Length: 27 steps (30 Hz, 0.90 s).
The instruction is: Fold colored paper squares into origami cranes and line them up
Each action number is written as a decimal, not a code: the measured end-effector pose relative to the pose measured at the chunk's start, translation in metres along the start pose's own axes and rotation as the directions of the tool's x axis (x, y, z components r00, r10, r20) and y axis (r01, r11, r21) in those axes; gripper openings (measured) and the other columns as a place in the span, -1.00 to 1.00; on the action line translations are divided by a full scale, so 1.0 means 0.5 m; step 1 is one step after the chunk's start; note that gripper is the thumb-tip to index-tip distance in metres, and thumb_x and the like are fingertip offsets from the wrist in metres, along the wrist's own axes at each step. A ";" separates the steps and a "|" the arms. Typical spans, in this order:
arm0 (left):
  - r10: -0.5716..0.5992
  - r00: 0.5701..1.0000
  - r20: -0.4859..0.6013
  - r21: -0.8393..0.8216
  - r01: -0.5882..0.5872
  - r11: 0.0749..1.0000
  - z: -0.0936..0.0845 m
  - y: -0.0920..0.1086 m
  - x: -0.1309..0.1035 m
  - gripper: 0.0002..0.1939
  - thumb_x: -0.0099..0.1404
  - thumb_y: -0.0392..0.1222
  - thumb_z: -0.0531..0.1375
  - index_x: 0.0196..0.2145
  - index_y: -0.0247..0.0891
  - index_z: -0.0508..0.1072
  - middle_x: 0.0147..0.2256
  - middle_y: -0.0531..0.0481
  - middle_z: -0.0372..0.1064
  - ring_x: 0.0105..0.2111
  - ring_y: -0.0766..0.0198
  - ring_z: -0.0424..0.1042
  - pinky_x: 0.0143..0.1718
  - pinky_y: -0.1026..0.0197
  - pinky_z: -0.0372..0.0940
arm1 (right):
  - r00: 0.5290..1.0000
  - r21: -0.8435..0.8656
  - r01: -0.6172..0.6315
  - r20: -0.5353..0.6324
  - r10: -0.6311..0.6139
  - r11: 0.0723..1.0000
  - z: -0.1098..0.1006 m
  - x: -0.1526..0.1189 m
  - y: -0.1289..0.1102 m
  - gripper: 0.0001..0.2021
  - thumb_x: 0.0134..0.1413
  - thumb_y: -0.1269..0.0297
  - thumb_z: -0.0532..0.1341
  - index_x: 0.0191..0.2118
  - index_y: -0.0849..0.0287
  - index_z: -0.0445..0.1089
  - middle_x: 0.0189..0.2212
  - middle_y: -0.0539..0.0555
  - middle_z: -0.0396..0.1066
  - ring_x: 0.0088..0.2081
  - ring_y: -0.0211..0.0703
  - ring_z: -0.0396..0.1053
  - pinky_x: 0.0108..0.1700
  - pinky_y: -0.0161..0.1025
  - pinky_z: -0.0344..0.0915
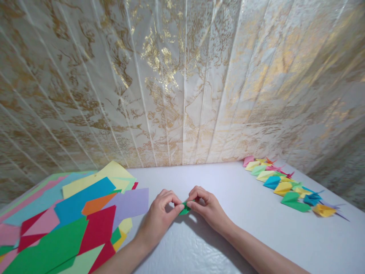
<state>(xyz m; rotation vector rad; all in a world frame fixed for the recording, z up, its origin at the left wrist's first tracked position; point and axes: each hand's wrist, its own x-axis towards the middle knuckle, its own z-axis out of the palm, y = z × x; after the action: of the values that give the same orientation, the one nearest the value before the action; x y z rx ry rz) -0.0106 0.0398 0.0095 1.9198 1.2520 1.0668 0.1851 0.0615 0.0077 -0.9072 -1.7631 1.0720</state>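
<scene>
A small folded piece of green paper (184, 209) is held between my two hands, just above the white table, near the middle of the view. My left hand (164, 213) pinches its left side between thumb and index finger. From the right, my right hand (207, 207) pinches the upper right part of the same piece. The fingertips of both hands are close together and cover part of the paper, so its exact folded shape is hard to make out.
Sheets of coloured paper (62, 243) overlap across the left of the white table (245, 236). Folded paper figures in several colours, among them a green one (293, 201), stand in rows at the right. A gold-patterned curtain (182, 95) hangs behind the table.
</scene>
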 end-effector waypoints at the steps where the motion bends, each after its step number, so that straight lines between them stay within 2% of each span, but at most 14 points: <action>1: 0.005 1.000 -0.004 0.001 -0.005 1.000 0.000 0.003 0.000 -0.83 0.31 -0.19 0.19 -0.46 -0.17 0.40 -0.40 0.07 0.36 -0.25 0.16 0.33 -0.15 0.16 0.17 | 1.000 -0.006 -0.004 0.001 0.004 1.000 0.000 0.003 -0.002 -0.84 0.14 0.24 0.29 -0.44 0.14 0.45 -0.41 0.01 0.36 -0.29 -0.12 0.28 -0.17 -0.18 0.17; 4: -0.005 1.000 -0.023 0.000 0.005 1.000 0.004 0.006 -0.002 -0.89 0.28 -0.24 0.19 -0.43 -0.17 0.39 -0.38 0.08 0.34 -0.27 0.17 0.33 -0.19 0.17 0.16 | 1.000 -0.060 0.013 0.025 -0.011 0.998 0.001 0.016 -0.012 -0.81 0.15 0.22 0.27 -0.45 0.13 0.44 -0.43 0.01 0.36 -0.28 -0.10 0.26 -0.13 -0.14 0.15; 6: -0.021 0.999 -0.039 -0.011 0.020 1.000 0.007 0.004 -0.002 -0.91 0.28 -0.25 0.18 -0.41 -0.16 0.36 -0.37 0.09 0.32 -0.31 0.19 0.32 -0.25 0.19 0.16 | 1.000 -0.043 0.011 -0.001 -0.011 0.999 0.007 0.027 -0.017 -0.86 0.11 0.21 0.29 -0.41 0.11 0.44 -0.40 0.01 0.37 -0.27 -0.09 0.26 -0.13 -0.13 0.16; 7: -0.030 0.998 -0.050 -0.020 0.029 0.999 0.007 0.002 -0.002 -0.90 0.30 -0.23 0.16 -0.40 -0.16 0.35 -0.38 0.09 0.30 -0.33 0.20 0.31 -0.27 0.20 0.16 | 0.999 0.002 -0.012 -0.040 0.012 1.000 0.013 0.031 -0.018 -0.88 0.07 0.20 0.31 -0.35 0.10 0.43 -0.36 0.01 0.37 -0.27 -0.10 0.27 -0.15 -0.13 0.17; 10: -0.055 0.992 -0.111 -0.061 0.049 0.997 0.004 -0.006 -0.001 -0.86 0.37 -0.14 0.10 -0.37 -0.15 0.30 -0.39 0.10 0.27 -0.35 0.21 0.29 -0.28 0.20 0.18 | 0.979 0.199 -0.125 -0.135 0.153 0.972 0.037 0.037 -0.016 -0.72 -0.03 0.14 0.36 -0.21 0.08 0.35 -0.35 -0.03 0.34 -0.35 -0.16 0.28 -0.27 -0.18 0.21; 12: -0.068 0.987 -0.145 -0.096 0.054 0.994 0.001 -0.011 0.001 -0.85 0.39 -0.11 0.07 -0.34 -0.15 0.29 -0.38 0.10 0.27 -0.34 0.21 0.30 -0.25 0.20 0.19 | 0.975 0.272 -0.166 -0.097 0.199 0.948 0.054 0.034 -0.013 -0.72 -0.03 0.12 0.36 -0.26 0.10 0.33 -0.44 -0.06 0.32 -0.41 -0.19 0.27 -0.31 -0.20 0.20; 14: -0.078 0.986 -0.150 -0.134 0.058 0.989 -0.001 -0.013 0.001 -0.86 0.39 -0.09 0.09 -0.32 -0.15 0.30 -0.37 0.09 0.30 -0.32 0.21 0.32 -0.23 0.19 0.21 | 0.979 0.277 -0.166 -0.066 0.191 0.947 0.066 0.029 -0.012 -0.77 0.01 0.12 0.34 -0.32 0.13 0.35 -0.48 -0.06 0.34 -0.43 -0.21 0.26 -0.32 -0.21 0.17; 20: -0.125 0.984 -0.124 -0.250 0.091 0.964 0.002 -0.004 0.000 -0.81 0.35 -0.04 0.14 -0.35 -0.18 0.35 -0.29 0.04 0.40 -0.25 0.19 0.40 -0.16 0.19 0.26 | 0.980 0.204 -0.114 -0.135 0.143 0.972 0.072 0.021 -0.011 -0.78 0.12 0.11 0.25 -0.39 0.15 0.45 -0.45 0.01 0.38 -0.43 -0.20 0.23 -0.30 -0.19 0.16; 24: -0.169 0.984 -0.060 -0.325 0.140 0.935 0.000 0.003 0.003 -0.79 0.30 -0.01 0.18 -0.35 -0.20 0.38 -0.39 0.04 0.41 -0.34 0.20 0.42 -0.30 0.22 0.29 | 0.977 0.297 -0.082 -0.166 0.135 0.951 0.073 0.021 0.000 -0.78 0.09 0.09 0.30 -0.39 0.14 0.40 -0.43 0.01 0.37 -0.38 -0.18 0.28 -0.28 -0.19 0.20; 27: -0.179 0.984 -0.014 -0.369 0.161 0.915 0.000 0.006 0.004 -0.81 0.26 -0.04 0.20 -0.28 -0.22 0.40 -0.33 0.01 0.45 -0.28 0.17 0.46 -0.22 0.21 0.32 | 0.976 0.416 -0.075 -0.155 0.152 0.906 0.073 0.022 0.006 -0.74 0.00 0.09 0.37 -0.26 0.12 0.41 -0.42 -0.03 0.37 -0.39 -0.20 0.29 -0.31 -0.24 0.22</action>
<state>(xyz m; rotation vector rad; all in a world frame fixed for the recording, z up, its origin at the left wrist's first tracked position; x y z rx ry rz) -0.0089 0.0407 0.0124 1.4838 1.1276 1.1666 0.1478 0.0616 -0.0013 -0.8213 -1.2783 1.3259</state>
